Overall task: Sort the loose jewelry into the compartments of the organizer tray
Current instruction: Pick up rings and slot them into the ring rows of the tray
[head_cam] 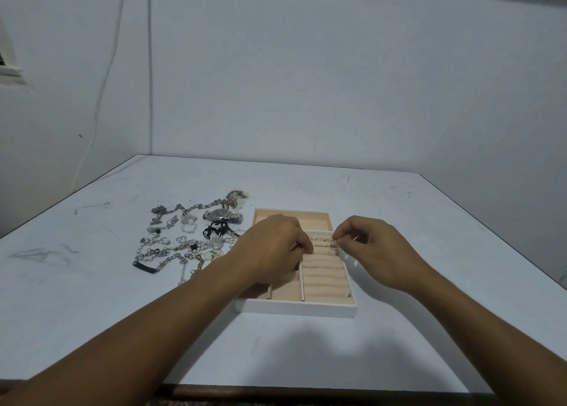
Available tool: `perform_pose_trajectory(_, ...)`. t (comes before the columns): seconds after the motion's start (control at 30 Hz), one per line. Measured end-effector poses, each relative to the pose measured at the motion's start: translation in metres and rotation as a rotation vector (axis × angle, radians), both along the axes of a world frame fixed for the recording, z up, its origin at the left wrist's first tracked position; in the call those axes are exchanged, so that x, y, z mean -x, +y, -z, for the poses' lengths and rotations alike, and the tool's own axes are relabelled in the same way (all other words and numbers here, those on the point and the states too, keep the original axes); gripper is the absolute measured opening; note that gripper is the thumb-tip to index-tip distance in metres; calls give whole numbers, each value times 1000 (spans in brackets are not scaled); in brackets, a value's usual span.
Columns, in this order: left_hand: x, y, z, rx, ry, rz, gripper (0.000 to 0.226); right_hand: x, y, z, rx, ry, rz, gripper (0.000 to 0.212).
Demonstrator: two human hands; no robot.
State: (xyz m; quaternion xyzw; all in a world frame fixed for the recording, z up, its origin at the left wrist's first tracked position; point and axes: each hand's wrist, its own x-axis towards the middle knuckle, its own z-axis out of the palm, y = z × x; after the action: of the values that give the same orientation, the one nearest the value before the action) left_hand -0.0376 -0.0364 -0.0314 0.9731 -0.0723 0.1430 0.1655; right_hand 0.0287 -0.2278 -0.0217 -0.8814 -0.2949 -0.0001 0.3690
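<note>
On the left of the counter (pixel 306 350) I see the loose jewelry (pixel 171 249) spread in a heap: chains, pearl strands and a black-plate bracelet. A wristwatch (pixel 221 214) sits at its far right edge, just beside the organizer tray (pixel 294 308). I have the left hand (pixel 273 246) over the tray's left half, fingers curled down at the left edge of the ring rolls. The tips are hidden, so I cannot tell whether it grips anything. A few thin gold rings (pixel 319 239) stand in the farthest slots, between the hands. The right hand (pixel 377 249) is over the tray's right rim, thumb and forefinger pinching another thin ring (pixel 333 246), its other fingers loosely curled.
</note>
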Motion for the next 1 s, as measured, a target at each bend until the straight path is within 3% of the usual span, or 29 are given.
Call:
perform_pose_trajectory(0.37,3,4,3,-18,-40,10,29,-1,12,4,8,1,-19,13)
perform_pose_trajectory(1.0,9,18,5,75,-81,-30,31,7,20,5,259,-263,-73,15)
